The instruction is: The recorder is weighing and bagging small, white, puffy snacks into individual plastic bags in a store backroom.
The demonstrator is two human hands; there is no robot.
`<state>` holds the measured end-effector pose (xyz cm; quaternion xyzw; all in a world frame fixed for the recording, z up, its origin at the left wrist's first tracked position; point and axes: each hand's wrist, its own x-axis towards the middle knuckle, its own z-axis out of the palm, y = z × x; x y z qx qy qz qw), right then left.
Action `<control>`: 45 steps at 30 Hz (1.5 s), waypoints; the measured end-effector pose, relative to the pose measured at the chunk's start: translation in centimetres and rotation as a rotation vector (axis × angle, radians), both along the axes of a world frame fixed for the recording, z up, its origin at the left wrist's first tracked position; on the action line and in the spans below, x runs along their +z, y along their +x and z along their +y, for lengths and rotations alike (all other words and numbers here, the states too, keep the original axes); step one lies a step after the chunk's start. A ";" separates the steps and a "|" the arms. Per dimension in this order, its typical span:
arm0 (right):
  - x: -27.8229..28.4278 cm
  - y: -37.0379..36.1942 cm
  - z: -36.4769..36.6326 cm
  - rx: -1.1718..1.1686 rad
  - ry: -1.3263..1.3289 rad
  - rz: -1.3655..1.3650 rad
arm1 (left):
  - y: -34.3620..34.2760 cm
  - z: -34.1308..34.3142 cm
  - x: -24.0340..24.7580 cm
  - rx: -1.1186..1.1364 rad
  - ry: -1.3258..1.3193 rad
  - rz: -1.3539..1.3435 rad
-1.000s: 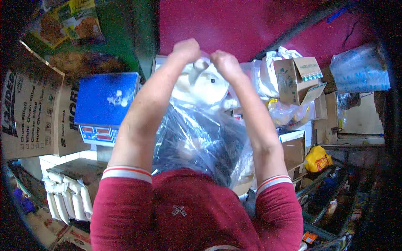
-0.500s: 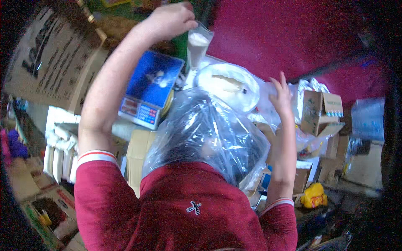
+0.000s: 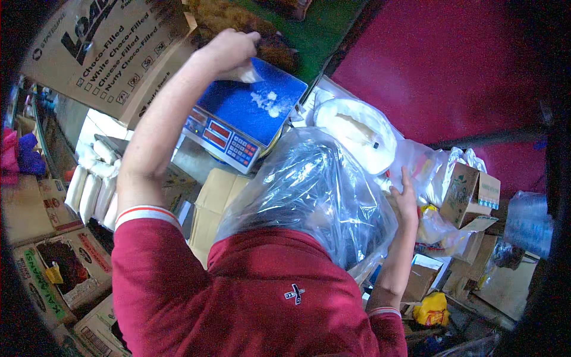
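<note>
My left hand [image 3: 229, 52] is closed on the top of a small clear bag [image 3: 245, 74] of white powder. The bag is over the blue platform of a digital weighing scale [image 3: 232, 104], and my hand partly hides it. Loose white clumps [image 3: 269, 103] lie on the platform. To the right of the scale is a round white container [image 3: 386, 138], lined with plastic and holding white powder and a long pale object with a dark tip. My right hand [image 3: 406, 197] is raised beside it, fingers apart and holding nothing.
A large clear plastic sheet [image 3: 303, 184] covers my lap. Filled white tubular packs [image 3: 95, 184] stand at left, below a big cardboard box [image 3: 113, 53]. Open cartons [image 3: 467, 193] and a yellow bag [image 3: 431, 309] are at right.
My left hand has carried the small bag from beside the white container, left and down to over the scale. The view has turned slightly. My right hand stays raised and open.
</note>
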<state>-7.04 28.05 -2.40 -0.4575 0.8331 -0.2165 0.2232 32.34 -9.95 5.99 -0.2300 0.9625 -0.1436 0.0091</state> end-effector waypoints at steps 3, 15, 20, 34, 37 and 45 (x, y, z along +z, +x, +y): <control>-0.1 0.3 0.4 -0.034 0.061 0.012 | -2.9 1.8 -1.9 0.029 0.032 -0.099; -0.5 1.2 -0.5 0.028 0.106 -0.031 | -6.1 3.8 -7.5 0.179 0.168 -0.032; 1.9 2.8 -3.0 -0.004 0.049 -0.149 | -11.4 7.1 -7.5 0.189 0.380 0.211; 0.1 -2.1 -8.0 0.151 0.016 -0.078 | -29.1 17.5 -16.8 0.333 1.691 1.387; -4.4 -5.9 -7.8 0.063 0.055 -0.174 | -29.6 18.9 -18.0 0.301 1.675 1.391; -18.5 -10.6 -13.2 0.213 0.562 0.158 | -25.5 20.4 -14.1 -0.050 0.921 -0.050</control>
